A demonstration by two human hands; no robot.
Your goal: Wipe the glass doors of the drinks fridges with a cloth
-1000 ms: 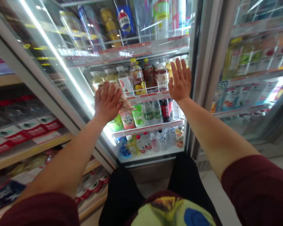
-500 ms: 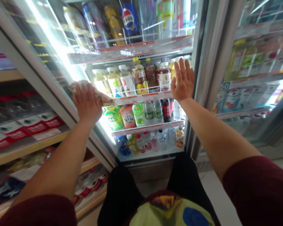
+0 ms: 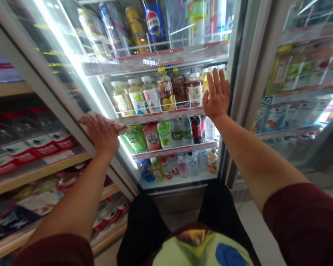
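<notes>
My left hand (image 3: 101,136) lies over a crumpled beige cloth (image 3: 119,127), pressing it to the glass door (image 3: 166,146) near the left frame. The cloth sticks out on both sides of the fingers. My right hand (image 3: 217,96) rests flat on the same glass by the right frame, its fingers stretched out and nothing in it. Behind the glass, lit shelves hold drinks: a row of juice and tea bottles (image 3: 151,96) at hand height, green, red and clear packs (image 3: 163,133) below them, and cans (image 3: 134,26) above.
To the left stand wooden-edged shelves (image 3: 58,166) with red-and-white packed bottles (image 3: 30,151). A second glass-fronted cooler (image 3: 302,74) is on the right, past a metal frame (image 3: 245,74). My knees are close to the cooler's base (image 3: 177,203).
My left hand has slid down the glass with the cloth. The right hand stays flat in its place, and the view has shifted very slightly.
</notes>
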